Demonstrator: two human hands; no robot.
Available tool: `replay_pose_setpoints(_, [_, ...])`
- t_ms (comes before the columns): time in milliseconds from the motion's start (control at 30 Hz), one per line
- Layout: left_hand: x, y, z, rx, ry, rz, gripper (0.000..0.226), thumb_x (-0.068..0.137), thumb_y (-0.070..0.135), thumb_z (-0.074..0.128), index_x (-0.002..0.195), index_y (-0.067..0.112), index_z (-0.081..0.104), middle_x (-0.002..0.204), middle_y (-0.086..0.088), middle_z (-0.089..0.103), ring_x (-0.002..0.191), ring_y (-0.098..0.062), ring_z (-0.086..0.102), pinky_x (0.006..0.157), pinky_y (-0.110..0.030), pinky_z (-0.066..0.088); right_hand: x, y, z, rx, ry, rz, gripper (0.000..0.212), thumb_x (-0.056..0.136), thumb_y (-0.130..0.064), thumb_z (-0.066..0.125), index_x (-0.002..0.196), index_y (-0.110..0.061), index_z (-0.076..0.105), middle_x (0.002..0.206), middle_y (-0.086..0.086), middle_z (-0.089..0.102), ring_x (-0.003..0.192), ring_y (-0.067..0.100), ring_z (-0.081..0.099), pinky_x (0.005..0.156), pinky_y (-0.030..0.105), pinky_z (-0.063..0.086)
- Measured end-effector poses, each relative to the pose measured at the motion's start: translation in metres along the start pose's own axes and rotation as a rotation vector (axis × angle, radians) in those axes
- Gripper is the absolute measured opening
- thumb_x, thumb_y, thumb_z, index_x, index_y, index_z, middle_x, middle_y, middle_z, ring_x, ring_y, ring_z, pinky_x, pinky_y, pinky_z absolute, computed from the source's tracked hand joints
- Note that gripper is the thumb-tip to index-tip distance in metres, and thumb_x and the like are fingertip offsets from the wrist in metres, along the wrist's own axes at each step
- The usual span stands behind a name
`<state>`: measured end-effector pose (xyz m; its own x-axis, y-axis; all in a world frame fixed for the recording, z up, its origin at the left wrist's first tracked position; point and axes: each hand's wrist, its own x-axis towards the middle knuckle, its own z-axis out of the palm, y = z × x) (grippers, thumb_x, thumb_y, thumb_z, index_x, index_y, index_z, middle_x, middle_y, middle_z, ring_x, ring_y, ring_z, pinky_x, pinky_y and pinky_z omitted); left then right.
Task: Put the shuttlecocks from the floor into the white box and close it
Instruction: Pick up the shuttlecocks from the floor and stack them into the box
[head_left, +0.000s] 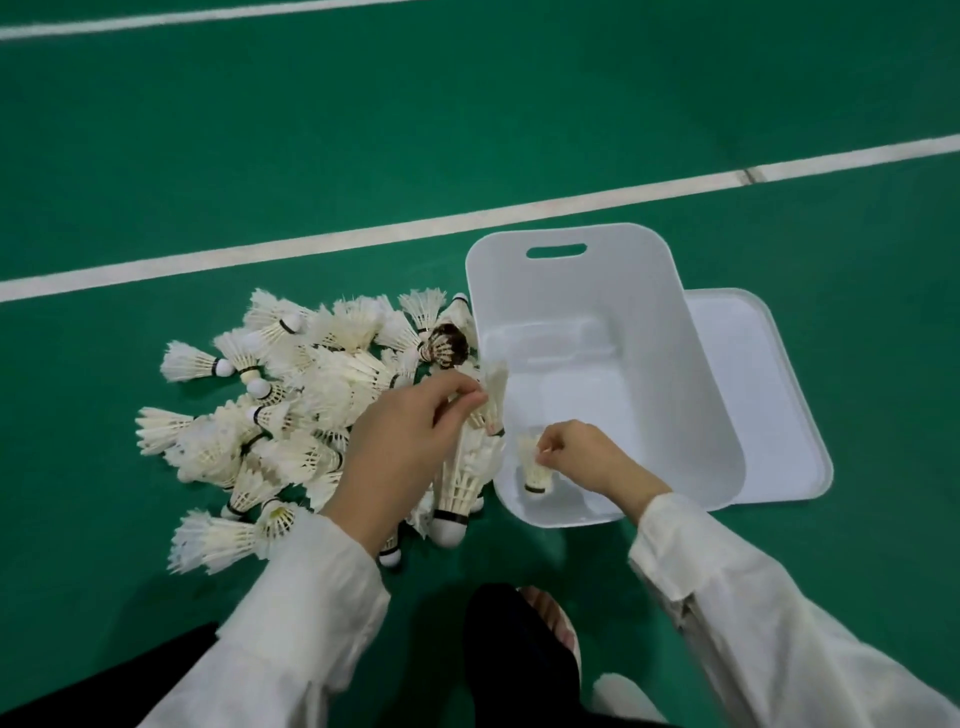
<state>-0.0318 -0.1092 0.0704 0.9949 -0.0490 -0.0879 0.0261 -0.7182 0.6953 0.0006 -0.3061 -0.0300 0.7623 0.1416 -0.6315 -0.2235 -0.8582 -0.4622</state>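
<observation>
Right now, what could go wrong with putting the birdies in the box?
The left hand pinches a long stack of shuttlecocks near its top; it might slip apart. The white box looks tilted, so it may rock. The lid lies half under the box, awkward to pull out.

The left hand (410, 441) pinches a stack of shuttlecocks (470, 462) by the feathers, cork down, just left of the box (691, 364) rim. The right hand (587, 457) grips one shuttlecock (535, 467) inside the box. The pile (291, 405) lies on the floor (260, 156) left of both grips; the lid (769, 405) lies right of the box.
</observation>
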Motion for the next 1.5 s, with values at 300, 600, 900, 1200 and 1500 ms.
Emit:
replay_pose_setpoints(300, [0.004, -0.006, 0.006, -0.105, -0.023, -0.005, 0.01, 0.088, 0.039, 0.055, 0.079, 0.04, 0.059, 0.052, 0.02, 0.053, 0.044, -0.007, 0.041, 0.05, -0.024, 0.03, -0.002, -0.009, -0.014, -0.09, 0.016, -0.111, 0.033, 0.088, -0.015, 0.058, 0.121, -0.016, 0.054, 0.126, 0.005, 0.053, 0.105, 0.021, 0.056, 0.089, 0.028, 0.043])
replay_pose_setpoints(600, [0.003, 0.01, 0.0, -0.031, -0.026, 0.083, 0.009, 0.087, 0.038, 0.055, 0.082, 0.034, 0.062, 0.048, 0.009, 0.052, 0.044, -0.007, 0.043, 0.048, -0.027, 0.034, -0.071, -0.076, -0.05, 0.01, 0.218, -0.506, 0.029, 0.078, -0.011, 0.068, 0.103, -0.02, 0.058, 0.104, -0.008, 0.056, 0.081, 0.018, 0.06, 0.078, 0.035, 0.049])
replay_pose_setpoints(900, [-0.02, -0.018, -0.032, -0.047, 0.08, -0.122, 0.048, 0.09, 0.053, 0.029, 0.082, 0.015, 0.057, 0.067, -0.003, 0.056, 0.057, -0.015, 0.049, 0.05, -0.024, 0.034, -0.046, -0.022, -0.076, -0.112, 0.376, -0.122, 0.014, 0.092, -0.013, 0.052, 0.084, -0.003, 0.058, 0.084, 0.01, 0.053, 0.081, 0.028, 0.052, 0.063, 0.028, 0.029])
replay_pose_setpoints(1200, [-0.034, -0.062, -0.004, 0.126, -0.028, -0.108, 0.013, 0.09, 0.03, 0.054, 0.088, 0.018, 0.059, 0.08, 0.012, 0.05, 0.073, -0.004, 0.049, 0.061, -0.013, 0.034, 0.01, 0.017, -0.001, -0.281, -0.069, 0.085, 0.032, 0.086, -0.003, 0.044, 0.057, -0.013, 0.037, 0.065, 0.004, 0.045, 0.072, 0.024, 0.045, 0.052, 0.023, 0.032])
replay_pose_setpoints(1500, [-0.033, -0.056, -0.003, 0.1, -0.045, -0.059, 0.014, 0.089, 0.032, 0.055, 0.089, 0.02, 0.063, 0.085, 0.007, 0.059, 0.076, -0.009, 0.054, 0.068, -0.031, 0.045, 0.001, 0.007, -0.012, -0.298, -0.093, 0.053, 0.03, 0.09, -0.003, 0.049, 0.12, -0.008, 0.054, 0.122, 0.013, 0.051, 0.085, 0.025, 0.058, 0.075, 0.03, 0.048])
